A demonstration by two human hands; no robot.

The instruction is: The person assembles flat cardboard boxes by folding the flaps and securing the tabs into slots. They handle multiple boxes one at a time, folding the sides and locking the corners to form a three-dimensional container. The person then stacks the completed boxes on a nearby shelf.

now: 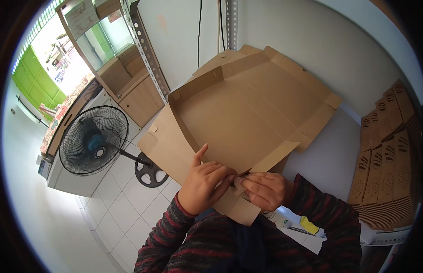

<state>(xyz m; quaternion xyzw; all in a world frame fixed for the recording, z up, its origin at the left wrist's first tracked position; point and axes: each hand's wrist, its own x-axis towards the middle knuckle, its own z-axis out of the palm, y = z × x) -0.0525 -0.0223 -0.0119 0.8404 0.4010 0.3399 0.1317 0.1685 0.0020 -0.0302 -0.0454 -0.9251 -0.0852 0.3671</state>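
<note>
A partly folded brown cardboard box (229, 109) lies open over flat cardboard blanks (159, 141) on the white bench (318, 132), its near corner toward the person. At that corner the left hand (209, 182) has its fingers bent close on the cardboard, one sticking up, while the right hand (266, 189) pinches the flap just beside them. Upright rows of folded cardboard cartons (379, 170) stand to the right, and a black fan (94, 141) stands to the left.
</note>
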